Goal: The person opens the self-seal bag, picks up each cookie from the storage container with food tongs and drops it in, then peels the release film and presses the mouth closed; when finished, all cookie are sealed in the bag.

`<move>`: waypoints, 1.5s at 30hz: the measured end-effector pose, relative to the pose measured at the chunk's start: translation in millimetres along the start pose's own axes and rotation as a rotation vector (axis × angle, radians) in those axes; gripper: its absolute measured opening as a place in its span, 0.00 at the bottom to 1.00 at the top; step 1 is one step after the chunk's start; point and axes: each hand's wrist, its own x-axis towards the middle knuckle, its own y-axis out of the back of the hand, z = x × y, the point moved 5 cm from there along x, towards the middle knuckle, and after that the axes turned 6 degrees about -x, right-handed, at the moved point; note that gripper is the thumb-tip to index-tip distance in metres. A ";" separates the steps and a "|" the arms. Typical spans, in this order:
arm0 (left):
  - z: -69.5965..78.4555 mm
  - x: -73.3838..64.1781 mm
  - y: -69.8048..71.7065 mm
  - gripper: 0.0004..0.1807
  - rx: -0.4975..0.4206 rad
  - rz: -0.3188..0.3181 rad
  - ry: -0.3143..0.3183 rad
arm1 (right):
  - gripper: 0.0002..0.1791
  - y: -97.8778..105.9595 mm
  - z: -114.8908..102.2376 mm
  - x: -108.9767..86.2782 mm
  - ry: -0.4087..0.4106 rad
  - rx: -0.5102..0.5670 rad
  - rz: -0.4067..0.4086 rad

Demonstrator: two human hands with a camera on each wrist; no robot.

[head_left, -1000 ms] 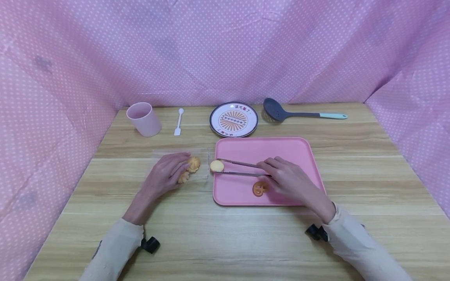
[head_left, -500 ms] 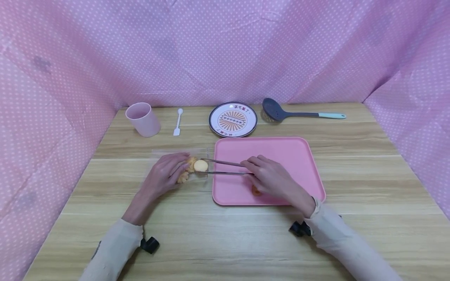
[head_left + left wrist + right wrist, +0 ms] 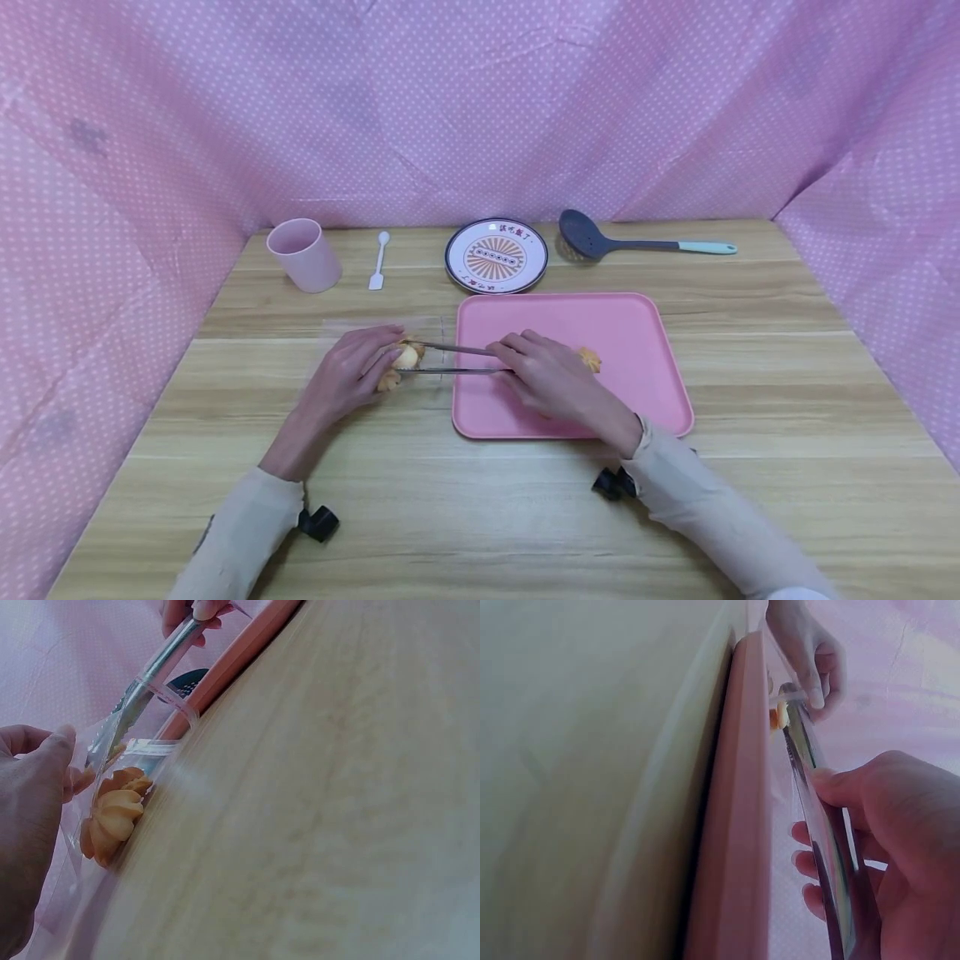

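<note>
In the head view my left hand point(image 3: 349, 367) pinches the upper side of a clear plastic bag point(image 3: 169, 696), holding its mouth apart. Flower-shaped cookies point(image 3: 115, 819) lie inside the bag. My right hand point(image 3: 551, 377) grips metal tongs point(image 3: 457, 371), whose tips reach into the bag mouth. Between the tips sits a round pale cookie point(image 3: 407, 357), partly covered by my left fingers. Under my right hand is a pink tray point(image 3: 555, 314), with another flower-shaped cookie point(image 3: 590, 359) on it beside the hand.
A pink cup point(image 3: 306, 257) and a small white spoon point(image 3: 379, 262) stand and lie at the back left. Behind the tray are a patterned plate point(image 3: 497, 256) and a dark skimmer point(image 3: 588, 236) with a mint handle. Pink dotted cloth point(image 3: 480, 108) surrounds the wooden table.
My right hand has moved left with the tongs, carrying the round cookie from the tray's edge into the bag. A tray cookie has come into view; the pretzel-shaped one is now hidden. My left hand stays put.
</note>
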 end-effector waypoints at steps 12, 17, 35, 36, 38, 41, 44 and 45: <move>-1.2 -0.5 -0.6 0.17 -0.023 0.010 -0.002 | 0.17 -4.6 -13.5 11.5 0.014 -0.044 0.000; -1.2 -0.9 -1.4 0.14 -0.029 0.009 0.000 | 0.17 -6.1 -13.3 10.6 -0.001 -0.037 -0.010; -1.0 -1.2 -2.1 0.21 -0.014 0.022 -0.015 | 0.20 6.2 5.9 -19.8 -0.094 0.020 -0.060; -0.9 -1.1 -2.2 0.21 -0.015 0.022 -0.016 | 0.20 6.9 7.4 -21.9 -0.096 0.014 -0.059; -1.0 -1.0 -2.3 0.20 -0.020 0.020 -0.010 | 0.21 8.9 10.1 -25.6 -0.102 0.009 -0.058; -1.0 -0.9 -2.2 0.19 -0.024 0.024 -0.008 | 0.21 11.9 14.0 -30.7 -0.113 0.002 -0.059; -1.2 -1.2 -2.1 0.17 -0.024 0.026 -0.005 | 0.22 15.2 17.8 -35.4 -0.124 -0.005 -0.054; -1.5 -1.4 -2.2 0.16 -0.023 0.026 -0.005 | 0.22 16.4 19.2 -37.0 -0.128 -0.008 -0.050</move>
